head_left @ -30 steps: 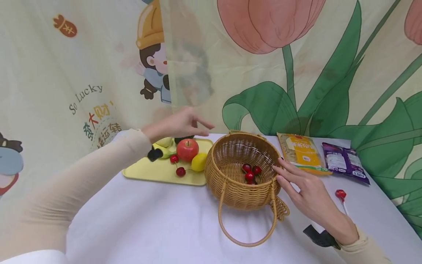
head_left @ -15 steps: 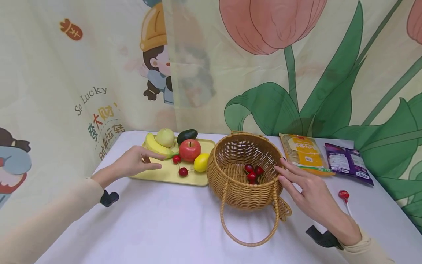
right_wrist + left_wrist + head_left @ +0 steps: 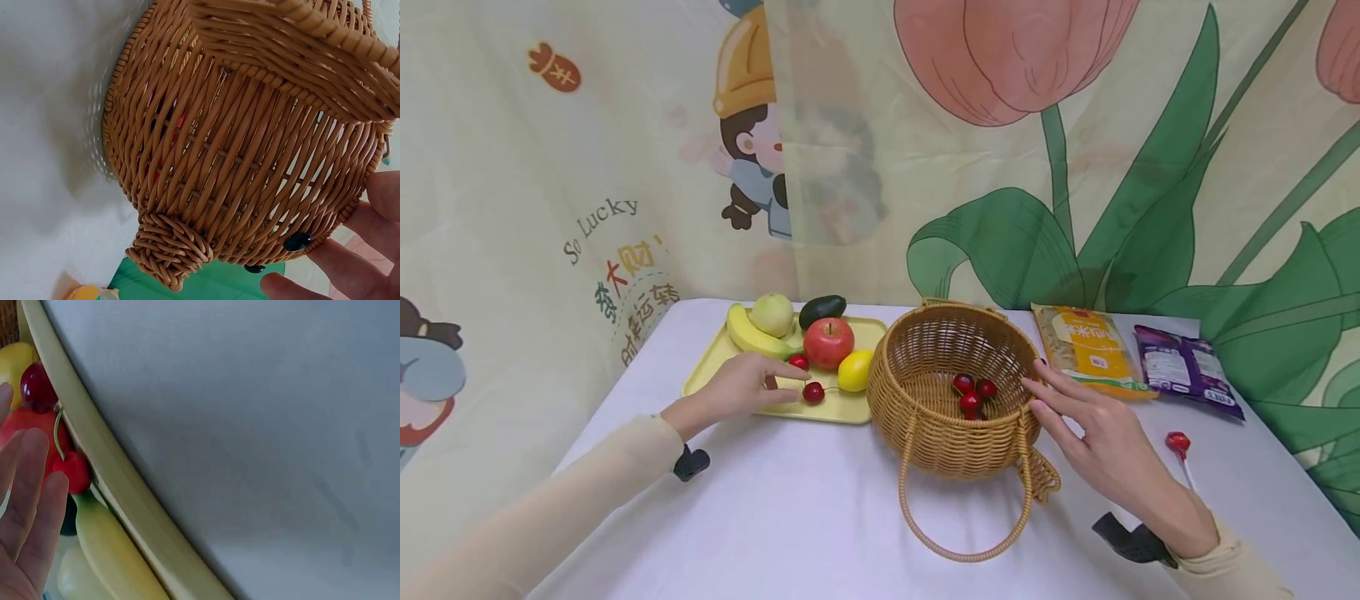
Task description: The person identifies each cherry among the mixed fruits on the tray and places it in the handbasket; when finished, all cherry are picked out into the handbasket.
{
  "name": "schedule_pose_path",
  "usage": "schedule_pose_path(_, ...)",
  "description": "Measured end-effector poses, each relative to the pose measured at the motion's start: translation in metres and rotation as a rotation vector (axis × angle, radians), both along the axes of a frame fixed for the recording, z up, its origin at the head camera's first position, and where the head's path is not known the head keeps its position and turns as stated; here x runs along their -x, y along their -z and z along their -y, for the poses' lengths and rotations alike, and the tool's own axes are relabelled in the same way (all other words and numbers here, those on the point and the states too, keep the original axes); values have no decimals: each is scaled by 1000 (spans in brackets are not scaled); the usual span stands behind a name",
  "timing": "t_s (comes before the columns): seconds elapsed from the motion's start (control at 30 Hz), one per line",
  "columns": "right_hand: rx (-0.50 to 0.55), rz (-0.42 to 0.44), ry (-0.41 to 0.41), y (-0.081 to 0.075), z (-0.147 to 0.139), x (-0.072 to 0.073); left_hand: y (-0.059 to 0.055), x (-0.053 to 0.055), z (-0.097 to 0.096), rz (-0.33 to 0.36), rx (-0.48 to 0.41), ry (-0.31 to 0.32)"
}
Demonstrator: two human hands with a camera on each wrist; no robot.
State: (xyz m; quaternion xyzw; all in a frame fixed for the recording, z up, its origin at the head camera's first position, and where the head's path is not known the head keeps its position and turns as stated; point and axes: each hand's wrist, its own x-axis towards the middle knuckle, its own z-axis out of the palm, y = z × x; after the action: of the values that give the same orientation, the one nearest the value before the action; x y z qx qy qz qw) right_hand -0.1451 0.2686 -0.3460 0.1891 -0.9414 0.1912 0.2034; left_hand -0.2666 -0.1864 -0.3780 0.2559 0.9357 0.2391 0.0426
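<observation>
Over the tray point(image 3: 847, 408) now, poising a loose-fingered left hand point(image 3: 739, 387) beside a cherry point(image 3: 813, 392) | against the basket point(image 3: 951, 446), resting an unclenched right hand point(image 3: 1103, 427), likely bracing it!

The left hand point(image 3: 741, 387) hides 1 stretch of tray point(image 3: 706, 367). In the right-wrist view, the basket point(image 3: 250, 175) beside the right hand point(image 3: 353, 272) mostly hides cherries point(image 3: 985, 387).

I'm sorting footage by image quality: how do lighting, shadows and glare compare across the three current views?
Head view: bright, with soft shadows on the white table; left wrist view: dimmer and bluish, with a small highlight on the dark red cherry; right wrist view: also dimmer, the weave of the basket fairly crisp, its shadow flecked with light.
</observation>
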Motion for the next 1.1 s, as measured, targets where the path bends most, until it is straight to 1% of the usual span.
schedule_pose_path(0.23, 5, -31, -23, -1, 0, 1, 8, 6, -14, -34, 57, 15)
schedule_pose_path(0.37, 0, -36, -27, -2, 0, 1, 11, 8, -19, -54, 91, 33)
schedule_pose_path(0.47, 0, -35, -28, -2, 0, 2, 13, 8, -21, -57, 99, 28)
schedule_pose_path(0.67, 4, -28, -22, -2, 0, 2, 13, 7, -22, -58, 94, 24)
schedule_pose_path(0.9, -3, -9, -10, -3, 0, 1, 12, 6, -23, -44, 96, 12)
schedule_pose_path(1.1, -5, -13, -13, -3, 1, 1, 12, 6, -23, -38, 99, 6)
